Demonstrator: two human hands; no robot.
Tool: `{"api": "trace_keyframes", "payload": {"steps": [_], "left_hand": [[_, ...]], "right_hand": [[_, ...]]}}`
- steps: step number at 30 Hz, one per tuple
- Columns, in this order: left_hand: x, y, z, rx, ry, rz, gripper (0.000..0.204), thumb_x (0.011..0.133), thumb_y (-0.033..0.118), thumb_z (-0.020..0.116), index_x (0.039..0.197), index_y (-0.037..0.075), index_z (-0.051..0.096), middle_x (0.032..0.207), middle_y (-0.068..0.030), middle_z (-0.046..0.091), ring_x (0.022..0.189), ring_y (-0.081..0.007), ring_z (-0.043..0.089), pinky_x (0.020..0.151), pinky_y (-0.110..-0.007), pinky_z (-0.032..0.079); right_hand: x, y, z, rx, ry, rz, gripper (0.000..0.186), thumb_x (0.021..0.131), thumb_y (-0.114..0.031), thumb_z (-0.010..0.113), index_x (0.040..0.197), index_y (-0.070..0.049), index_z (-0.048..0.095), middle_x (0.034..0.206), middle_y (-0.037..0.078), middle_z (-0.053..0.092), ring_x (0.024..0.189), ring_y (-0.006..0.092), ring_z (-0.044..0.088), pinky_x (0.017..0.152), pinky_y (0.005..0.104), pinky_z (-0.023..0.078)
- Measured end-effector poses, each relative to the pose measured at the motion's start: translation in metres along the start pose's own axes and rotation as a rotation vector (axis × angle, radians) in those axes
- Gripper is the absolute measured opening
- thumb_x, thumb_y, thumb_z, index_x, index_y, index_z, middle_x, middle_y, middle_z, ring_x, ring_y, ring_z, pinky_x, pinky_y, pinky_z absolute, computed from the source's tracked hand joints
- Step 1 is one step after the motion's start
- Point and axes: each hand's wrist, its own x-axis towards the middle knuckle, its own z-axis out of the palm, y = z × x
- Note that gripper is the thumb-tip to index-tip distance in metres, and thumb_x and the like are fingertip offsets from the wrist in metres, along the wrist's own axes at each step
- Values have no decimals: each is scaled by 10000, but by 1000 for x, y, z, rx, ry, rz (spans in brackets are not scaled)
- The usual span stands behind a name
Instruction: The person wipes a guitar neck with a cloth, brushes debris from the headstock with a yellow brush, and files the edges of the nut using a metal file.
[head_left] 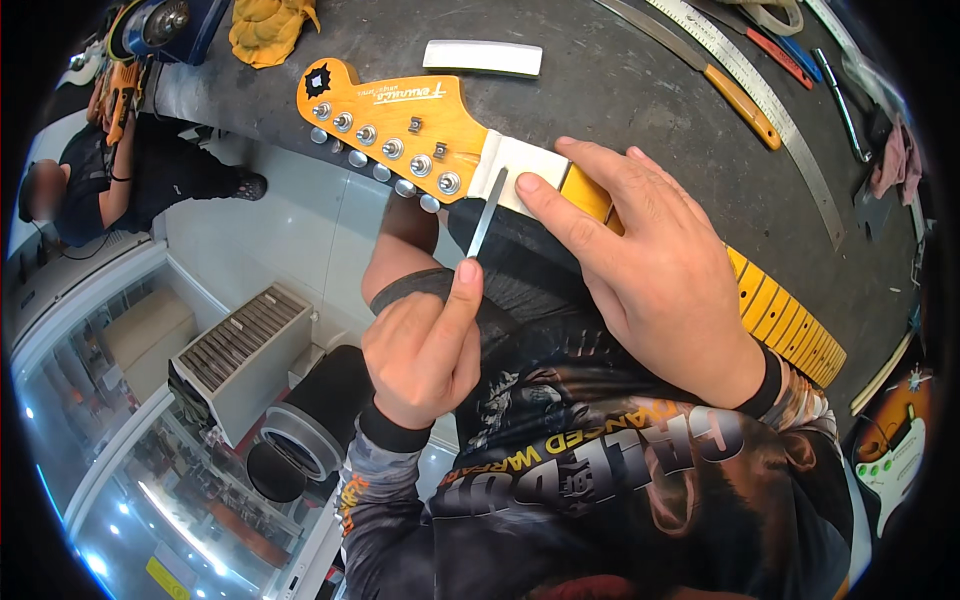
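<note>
A guitar neck [765,305] with a glossy amber headstock [385,112] and metal tuners lies slantwise over the bench's near edge. White tape [535,165] covers the first frets beside the pale nut. My left hand [422,352] is closed around a slim metal file [489,212], thumb along it, its tip touching or just above the tape's edge near the nut. Across the neck lies my right hand [655,260], thumb and index finger pressing by the tape, the other fingers over the far side. The file's handle end is hidden in my fist.
On the dark bench [590,95] lie a white block [482,58], a yellow cloth [270,30], a wooden-handled knife [742,105] and a long steel ruler [790,140]. A sunburst guitar body [890,450] stands at right. At left are a seated person [110,180], a glass case and a black stool.
</note>
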Motion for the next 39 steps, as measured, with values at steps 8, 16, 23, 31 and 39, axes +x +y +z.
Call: {"api": "trace_keyframes", "payload": {"steps": [8, 16, 23, 31, 39], "left_hand": [[12, 10, 0, 47, -32, -37, 623, 801, -116, 775, 1418, -35, 769, 732, -66, 529, 595, -256, 562, 585, -392, 490], [33, -1, 15, -388, 199, -217, 504, 878, -191, 741, 1365, -66, 779, 786, -129, 667, 666, -290, 669, 643, -365, 537], [-8, 0, -11, 26, -79, -3, 585, 784, -180, 744, 1351, -43, 796, 729, -107, 586, 562, -297, 568, 564, -361, 458], [16, 3, 5, 65, -19, -23, 613, 801, -92, 791, 1408, -9, 786, 716, -48, 485, 571, -248, 533, 566, -382, 457], [26, 1, 6, -229, 203, -139, 427, 883, -204, 748, 1279, -55, 814, 787, -126, 711, 645, -268, 685, 649, -348, 539]], "right_hand": [[-1, -1, 2, -15, -2, -6, 656, 898, 4, 764, 1519, -202, 723, 1484, 171, 682, 1273, 380, 711, 1202, 562, 552], [0, -1, 3, -5, 0, -3, 651, 905, 6, 763, 1518, -207, 725, 1480, 172, 684, 1267, 380, 716, 1195, 564, 557], [-1, 0, 2, -11, 19, -10, 656, 902, 10, 772, 1518, -210, 725, 1480, 174, 684, 1262, 385, 720, 1193, 564, 560], [1, -2, 2, -8, 7, 1, 655, 906, 10, 770, 1519, -217, 727, 1477, 176, 687, 1274, 383, 719, 1193, 571, 559], [0, -1, 2, -17, 18, -14, 658, 900, 16, 768, 1516, -213, 733, 1468, 183, 692, 1254, 388, 725, 1185, 568, 561]]}}
